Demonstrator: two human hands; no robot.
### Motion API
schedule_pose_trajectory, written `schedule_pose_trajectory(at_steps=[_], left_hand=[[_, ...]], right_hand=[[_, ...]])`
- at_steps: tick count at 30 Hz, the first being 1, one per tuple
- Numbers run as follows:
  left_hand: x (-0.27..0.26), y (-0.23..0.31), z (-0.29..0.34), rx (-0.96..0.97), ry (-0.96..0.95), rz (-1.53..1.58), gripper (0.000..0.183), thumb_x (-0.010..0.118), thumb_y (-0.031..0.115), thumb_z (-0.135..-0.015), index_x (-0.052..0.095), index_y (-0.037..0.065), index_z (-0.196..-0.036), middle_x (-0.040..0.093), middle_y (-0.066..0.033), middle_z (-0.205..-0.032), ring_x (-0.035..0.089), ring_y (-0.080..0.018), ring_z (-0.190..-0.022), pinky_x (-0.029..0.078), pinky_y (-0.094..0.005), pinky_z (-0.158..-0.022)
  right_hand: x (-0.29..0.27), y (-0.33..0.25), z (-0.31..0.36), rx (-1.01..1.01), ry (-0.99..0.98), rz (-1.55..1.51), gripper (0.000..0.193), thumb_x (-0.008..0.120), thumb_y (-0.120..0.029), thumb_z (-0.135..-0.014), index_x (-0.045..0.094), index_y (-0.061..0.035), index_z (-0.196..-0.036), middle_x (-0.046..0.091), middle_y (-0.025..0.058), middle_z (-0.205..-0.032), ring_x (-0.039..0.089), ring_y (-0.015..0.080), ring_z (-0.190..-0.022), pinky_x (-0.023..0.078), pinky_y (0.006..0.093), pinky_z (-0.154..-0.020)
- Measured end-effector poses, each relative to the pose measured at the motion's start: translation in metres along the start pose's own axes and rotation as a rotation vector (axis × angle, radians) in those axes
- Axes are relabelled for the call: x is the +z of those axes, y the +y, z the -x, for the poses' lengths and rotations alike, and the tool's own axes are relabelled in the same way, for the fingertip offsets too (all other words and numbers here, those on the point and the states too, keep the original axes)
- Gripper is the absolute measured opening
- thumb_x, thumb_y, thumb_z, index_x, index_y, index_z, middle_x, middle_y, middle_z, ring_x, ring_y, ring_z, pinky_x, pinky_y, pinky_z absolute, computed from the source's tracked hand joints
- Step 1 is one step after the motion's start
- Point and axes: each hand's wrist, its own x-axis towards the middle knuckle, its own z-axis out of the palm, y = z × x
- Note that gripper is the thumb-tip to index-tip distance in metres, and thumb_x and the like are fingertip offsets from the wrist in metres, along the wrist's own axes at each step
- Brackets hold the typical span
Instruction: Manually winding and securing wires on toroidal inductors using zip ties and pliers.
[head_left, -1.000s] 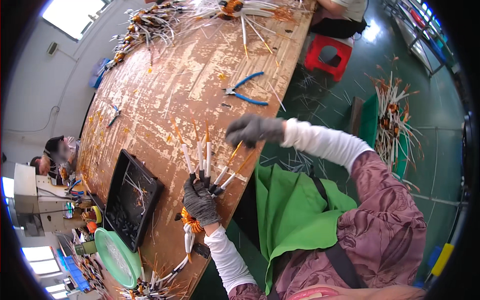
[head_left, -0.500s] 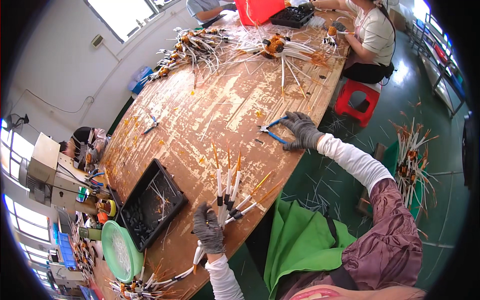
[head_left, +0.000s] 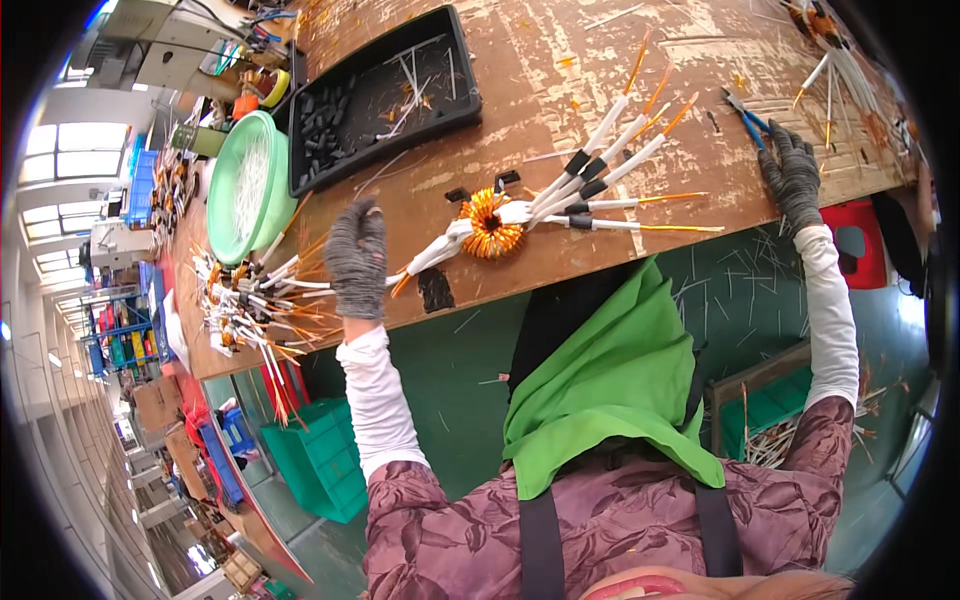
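Note:
My left hand, in a grey knitted glove, is above the table's near edge with its fingers loosely bent. Nothing shows in it. Just right of it lies a ring-shaped copper coil with white-sleeved leads at both sides. Black sleeves sit on the right-hand leads, whose bare copper ends fan out. On the left, close to that hand, is a heap of similar coils and leads. My gloved right hand grips the blue handles of cutting pliers at the table's right side, jaws pointing away from me.
Beyond the coil stands a black tray with short black tubes and white scraps. A pale green basin of white sleeves is beside it. Green crates and a red stool stand below the table. More coils lie far right.
My view has swung to the left. My left hand has let go of the coil's leads and moved left of the coil. The right hand still holds the pliers.

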Motion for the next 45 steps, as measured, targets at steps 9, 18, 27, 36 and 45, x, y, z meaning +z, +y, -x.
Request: schedule_pose_trajectory(at_steps=[9,18,27,36,45], left_hand=[[-0.002,-0.067,-0.032,-0.168,-0.333,-0.283,0.029,0.054,0.025,-0.083,0.061,0.003,-0.101,0.064,-0.0187,-0.092,0.061,-0.0349,-0.087,0.047,-0.039,-0.076],[0.053,-0.068,-0.067,0.101,-0.526,-1.041,0.02,0.048,0.013,-0.08,0.063,0.01,-0.092,0.065,-0.016,-0.084,0.064,-0.0333,-0.077,0.051,-0.0434,-0.063],[0.001,-0.03,-0.055,0.112,-0.599,-0.575,0.015,0.058,0.013,-0.079,0.061,0.005,-0.092,0.064,-0.0121,-0.072,0.062,-0.0212,-0.065,0.048,-0.0349,-0.058],[0.049,0.141,0.028,-0.37,-0.447,0.861,0.01,0.061,0.01,-0.081,0.062,0.002,-0.087,0.052,0.0025,-0.06,0.043,-0.0039,-0.048,0.031,-0.0184,-0.043],[0.084,0.158,0.056,-0.453,-0.392,0.919,0.013,0.063,0.013,-0.08,0.062,0.002,-0.086,0.053,0.0015,-0.059,0.044,-0.0048,-0.045,0.032,-0.019,-0.04]], right_hand=[[0.006,0.021,-0.005,0.052,0.072,0.041,0.053,0.06,-0.039,-0.08,0.049,-0.0143,-0.125,0.051,0.0167,-0.119,0.046,0.0347,-0.11,0.038,0.0413,-0.094],[-0.05,0.002,0.051,0.068,0.262,-0.262,0.041,0.065,-0.027,-0.078,0.056,-0.0084,-0.113,0.056,0.0157,-0.11,0.052,0.0321,-0.104,0.041,0.0378,-0.09],[-0.098,-0.046,0.09,0.083,0.259,-0.662,0.029,0.062,-0.014,-0.08,0.059,-0.0039,-0.107,0.06,0.0093,-0.098,0.058,0.0172,-0.086,0.047,0.0276,-0.069],[-0.074,-0.229,0.094,-0.277,-0.087,-1.508,0.028,0.065,-0.018,-0.08,0.058,-0.002,-0.101,0.062,0.0108,-0.08,0.06,0.019,-0.075,0.048,0.03,-0.071],[-0.073,-0.247,0.108,0.081,-0.454,-1.782,0.02,0.059,-0.019,-0.087,0.063,-0.0029,-0.098,0.063,0.0024,-0.074,0.059,0.0048,-0.064,0.05,0.0206,-0.057]])
